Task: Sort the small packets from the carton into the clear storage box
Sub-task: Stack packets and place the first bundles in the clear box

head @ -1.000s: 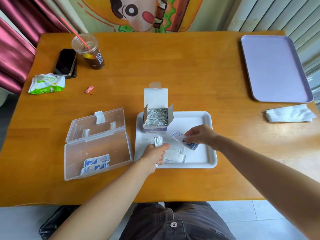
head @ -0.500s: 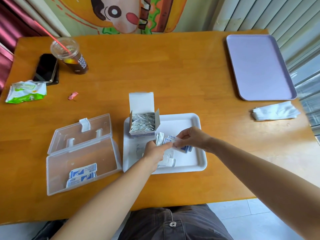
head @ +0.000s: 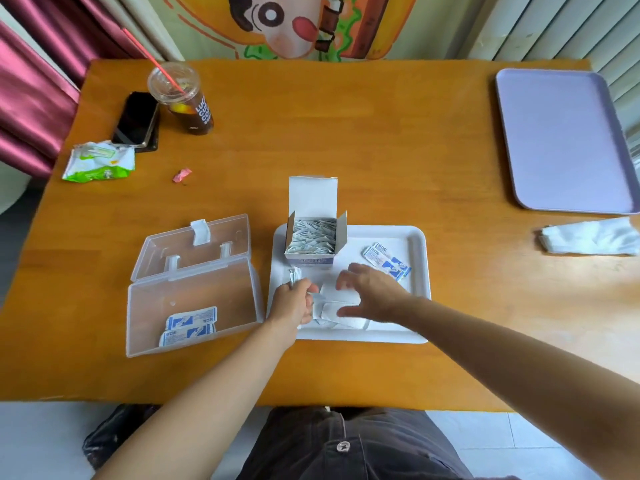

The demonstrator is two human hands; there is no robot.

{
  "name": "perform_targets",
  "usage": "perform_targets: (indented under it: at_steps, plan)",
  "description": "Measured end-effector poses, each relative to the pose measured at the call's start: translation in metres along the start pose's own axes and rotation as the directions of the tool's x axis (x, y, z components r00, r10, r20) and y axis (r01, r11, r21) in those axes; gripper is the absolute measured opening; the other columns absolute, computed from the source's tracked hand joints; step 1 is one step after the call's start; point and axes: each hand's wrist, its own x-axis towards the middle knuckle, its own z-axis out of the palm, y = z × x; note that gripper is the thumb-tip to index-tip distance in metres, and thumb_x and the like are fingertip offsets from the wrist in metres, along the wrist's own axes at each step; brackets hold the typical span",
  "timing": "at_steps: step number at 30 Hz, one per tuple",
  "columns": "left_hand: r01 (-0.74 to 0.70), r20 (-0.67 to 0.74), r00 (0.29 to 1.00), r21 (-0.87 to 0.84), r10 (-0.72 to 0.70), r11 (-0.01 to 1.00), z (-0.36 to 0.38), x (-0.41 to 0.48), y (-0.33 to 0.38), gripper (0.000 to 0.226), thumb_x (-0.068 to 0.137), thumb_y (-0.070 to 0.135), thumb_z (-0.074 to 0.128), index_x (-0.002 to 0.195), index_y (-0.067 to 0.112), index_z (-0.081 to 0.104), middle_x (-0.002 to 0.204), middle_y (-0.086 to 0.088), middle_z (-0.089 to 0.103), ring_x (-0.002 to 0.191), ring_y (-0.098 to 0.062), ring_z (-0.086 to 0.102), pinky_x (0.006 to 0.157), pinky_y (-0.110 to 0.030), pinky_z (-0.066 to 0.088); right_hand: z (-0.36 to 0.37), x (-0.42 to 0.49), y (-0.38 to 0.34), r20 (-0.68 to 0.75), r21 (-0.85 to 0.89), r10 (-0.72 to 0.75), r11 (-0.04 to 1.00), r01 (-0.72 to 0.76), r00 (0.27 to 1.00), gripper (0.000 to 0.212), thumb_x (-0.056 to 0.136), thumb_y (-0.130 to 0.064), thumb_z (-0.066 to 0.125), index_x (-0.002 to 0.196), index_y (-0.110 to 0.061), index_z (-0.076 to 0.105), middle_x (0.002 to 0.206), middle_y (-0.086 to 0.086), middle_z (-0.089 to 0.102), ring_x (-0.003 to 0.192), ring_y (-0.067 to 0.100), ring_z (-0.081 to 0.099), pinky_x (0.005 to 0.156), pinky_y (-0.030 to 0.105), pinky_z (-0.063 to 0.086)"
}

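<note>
While you looked down through the head camera, your left hand [head: 293,304] was curled round a white bundle [head: 295,274] that stuck up above the knuckles, over the near-left part of the white tray [head: 420,271]. Your right hand [head: 375,292] was spread, fingers apart and holding nothing, above loose white sheets [head: 341,311] lying on the tray between both hands. Whether the fingertips touched the sheets could not be told.

The carton [head: 313,237] stood upright at the far-left corner of the tray, flap raised, packed with small packets [head: 315,233]. Several blue-and-white packets [head: 386,261] lay on the tray just right of the carton, apart from your right hand.

The clear storage box [head: 194,299] sat on the worktop [head: 346,133] just left of the tray, its lid [head: 194,244] folded back. Two stored packets [head: 188,327] lay near its front wall.

At the far left of the worktop you had an iced drink cup [head: 183,98], a phone [head: 136,119] and a green wipes pack [head: 98,162]. A lilac tray [head: 561,140] and a folded white tissue [head: 588,237] lay at the right.
</note>
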Motion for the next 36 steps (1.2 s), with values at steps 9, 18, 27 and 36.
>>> perform_targets:
  at_steps: [9,18,27,36]
  plan:
    - [0.006,0.010,1.000,0.018,-0.006,1.000,-0.006,-0.008,-0.007,0.025,0.099,0.014,0.042,0.079,0.010,0.058,0.055,0.003,0.034,0.045,-0.010,0.026,0.037,-0.018,0.019,0.020,0.004,0.004,0.013,-0.006,0.145,0.989,-0.145,0.989,0.033,0.080,-0.036,0.072,0.102,-0.014,0.063,0.097,0.007,0.065,0.089,0.029,0.061,0.073,0.034,0.048]
    - [-0.019,0.163,0.987,0.061,0.009,0.998,0.011,-0.015,0.004,0.034,0.081,0.034,0.075,0.096,0.005,0.066,0.075,-0.005,0.060,0.049,-0.010,0.039,0.038,-0.015,0.028,-0.008,-0.010,0.017,-0.205,0.289,0.195,0.948,-0.131,0.959,0.030,0.071,-0.012,0.076,0.068,-0.024,0.049,0.063,-0.014,0.051,0.061,0.012,0.050,0.059,0.028,0.039]
    - [-0.151,0.098,0.986,0.197,0.134,0.969,0.024,-0.005,0.003,0.009,0.084,0.012,0.068,0.080,0.005,0.064,0.055,-0.003,0.053,0.052,-0.014,0.047,0.050,-0.021,0.037,-0.004,-0.018,0.010,-0.064,0.640,0.190,0.761,-0.105,0.980,0.027,0.074,-0.026,0.081,0.085,-0.013,0.060,0.083,-0.005,0.061,0.076,0.008,0.057,0.070,0.020,0.047]
    - [-0.059,0.201,0.978,0.007,0.057,0.998,0.025,-0.006,0.007,0.009,0.083,0.003,0.070,0.079,0.004,0.062,0.058,-0.007,0.052,0.041,-0.009,0.037,0.045,-0.014,0.035,-0.017,-0.021,0.014,0.104,0.896,0.255,0.395,-0.202,0.961,0.005,0.085,-0.009,0.070,0.085,-0.010,0.065,0.074,0.010,0.061,0.062,0.014,0.055,0.060,0.022,0.048]
